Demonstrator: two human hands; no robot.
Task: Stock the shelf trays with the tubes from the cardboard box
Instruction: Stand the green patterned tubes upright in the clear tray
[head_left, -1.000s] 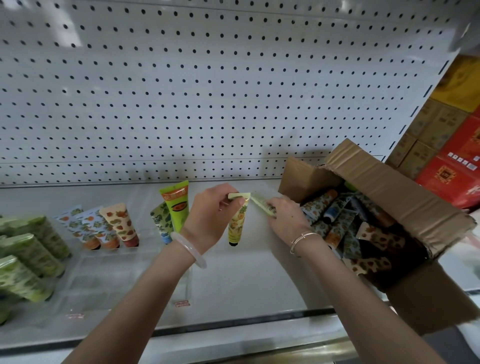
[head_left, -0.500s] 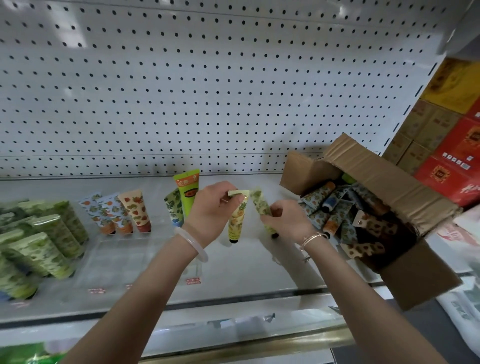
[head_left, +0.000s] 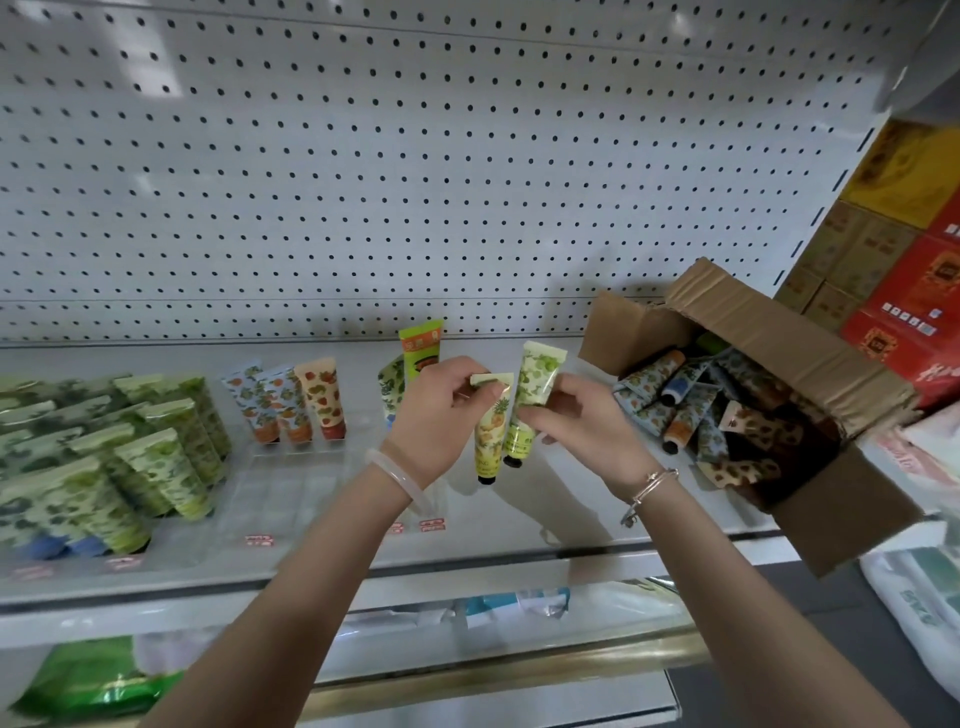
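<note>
Head camera shows, just left of the open cardboard box (head_left: 779, 332), the left hand (head_left: 441, 415) pinching a yellow tube (head_left: 491, 441) by its crimped end and the right hand (head_left: 587, 421) gripping a green tube (head_left: 537, 379) just beside it, both caps down.

I see the left forearm (head_left: 311, 571) and the right forearm (head_left: 727, 597) bare right down to the edge of my feed. Behind the left hand (head_left: 441, 415), the wrist carries a thick, smooth bangle (head_left: 397, 475), milky white and slightly translucent. Behind the right hand (head_left: 592, 426), the wrist wears a thin metal bracelet (head_left: 649, 491) of two fine pale-gold loops, with a small piece hanging at its lower end.
</note>
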